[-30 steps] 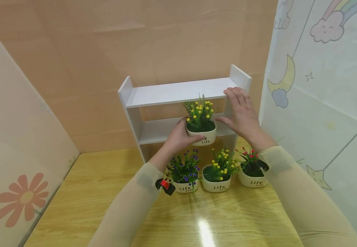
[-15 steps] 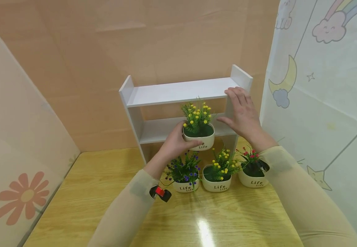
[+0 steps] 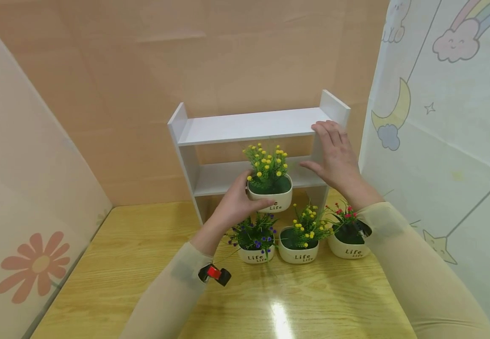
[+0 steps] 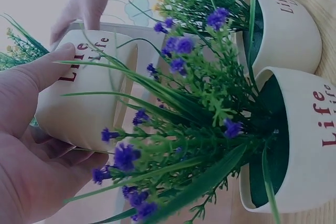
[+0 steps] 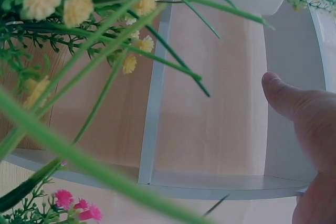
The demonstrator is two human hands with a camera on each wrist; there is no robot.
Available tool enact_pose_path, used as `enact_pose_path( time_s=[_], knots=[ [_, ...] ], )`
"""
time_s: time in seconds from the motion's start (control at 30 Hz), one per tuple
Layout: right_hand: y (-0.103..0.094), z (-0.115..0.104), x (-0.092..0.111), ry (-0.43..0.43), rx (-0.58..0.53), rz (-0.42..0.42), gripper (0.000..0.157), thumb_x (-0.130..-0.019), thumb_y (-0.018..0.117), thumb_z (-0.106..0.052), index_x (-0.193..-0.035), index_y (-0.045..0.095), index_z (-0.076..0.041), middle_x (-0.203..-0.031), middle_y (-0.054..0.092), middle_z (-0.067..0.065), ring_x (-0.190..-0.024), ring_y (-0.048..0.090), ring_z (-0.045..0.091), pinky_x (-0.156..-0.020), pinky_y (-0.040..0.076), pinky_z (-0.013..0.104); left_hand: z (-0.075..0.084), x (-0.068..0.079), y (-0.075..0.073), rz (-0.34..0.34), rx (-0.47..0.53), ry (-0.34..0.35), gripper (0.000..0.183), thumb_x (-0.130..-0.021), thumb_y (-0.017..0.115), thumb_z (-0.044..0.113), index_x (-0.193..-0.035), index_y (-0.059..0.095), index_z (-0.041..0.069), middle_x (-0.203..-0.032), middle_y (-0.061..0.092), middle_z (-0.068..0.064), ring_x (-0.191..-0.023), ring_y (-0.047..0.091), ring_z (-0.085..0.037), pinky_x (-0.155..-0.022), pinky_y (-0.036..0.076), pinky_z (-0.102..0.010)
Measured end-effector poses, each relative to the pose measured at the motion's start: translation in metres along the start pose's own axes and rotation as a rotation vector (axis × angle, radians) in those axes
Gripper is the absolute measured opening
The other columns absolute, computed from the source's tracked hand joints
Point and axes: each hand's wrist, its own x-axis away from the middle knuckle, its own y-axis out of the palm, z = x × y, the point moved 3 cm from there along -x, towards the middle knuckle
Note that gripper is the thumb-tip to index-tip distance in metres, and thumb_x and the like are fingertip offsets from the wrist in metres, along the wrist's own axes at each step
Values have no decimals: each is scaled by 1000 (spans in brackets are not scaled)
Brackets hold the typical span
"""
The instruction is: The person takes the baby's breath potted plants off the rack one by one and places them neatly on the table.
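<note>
My left hand (image 3: 239, 200) grips a cream oval pot (image 3: 281, 201) of yellow flowers, with the thumb across its "Life" lettering and the fingers at its far side. The pot is up in front of the middle board of a white shelf unit (image 3: 249, 126), above the row of pots on the table. In the left wrist view the fingers (image 4: 79, 163) curl against the pot's side. My right hand (image 3: 334, 155) rests at the shelf's upper right corner, fingertips on the top board's front edge. Its thumb (image 5: 281, 95) sticks out, apart from the held pot.
Along the shelf's front stand three matching pots on the wooden table (image 3: 143, 263): purple flowers (image 3: 256, 255), yellow flowers (image 3: 299, 254) and red flowers (image 3: 348, 249), the last partly behind the right sleeve. An orange wall backs the shelf; patterned panels flank the table.
My left hand has drawn the pot of yellow flowers down and slightly left, away from the shelf's middle board. The right hand stays at the shelf corner.
</note>
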Motion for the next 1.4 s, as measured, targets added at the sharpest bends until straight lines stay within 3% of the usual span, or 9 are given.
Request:
enact_pose_path(
  time_s=[0.33, 0.57, 0.77, 1.0, 1.4],
  knots=[
    [1, 1, 0, 7, 9, -4, 106, -83, 101, -24, -162, 35, -2, -164, 36, 23, -158, 26, 44, -133, 19, 54, 3, 20, -9, 24, -40, -24, 115, -87, 94, 53, -175, 29, 17, -175, 38, -5, -152, 48, -40, -116, 49, -60],
    [2, 2, 0, 12, 7, -4, 105, -83, 101, -24, -163, 36, -3, -165, 37, 23, -158, 26, 43, -133, 19, 53, -1, 34, -13, 29, -6, -43, 116, -87, 95, 51, -175, 27, 17, -169, 44, -7, -140, 60, -33, -105, 58, -54],
    [2, 2, 0, 2, 13, 3, 106, -82, 101, -24, -162, 35, -2, -164, 37, 23, -158, 26, 44, -134, 18, 52, -4, 45, -22, 60, 17, -37, 116, -84, 96, 54, -174, 31, 19, -164, 48, -4, -140, 59, -29, -110, 55, -55],
    [1, 2, 0, -6, 16, 8, 107, -82, 102, -25, -162, 35, -2, -164, 37, 23, -157, 27, 43, -133, 19, 52, -3, 57, -31, 69, 85, 36, 96, -87, 98, 37, -164, 44, 20, -147, 58, 2, -131, 64, -23, -108, 56, -51],
    [-1, 0, 0, -8, 12, 8, 103, -84, 100, -24, -161, 36, -2, -164, 36, 23, -157, 27, 44, -133, 19, 51, -8, 80, -51, 62, 176, 63, 93, -88, 97, 22, -164, 44, 19, -152, 56, -3, -131, 66, -28, -101, 62, -44]
  ],
)
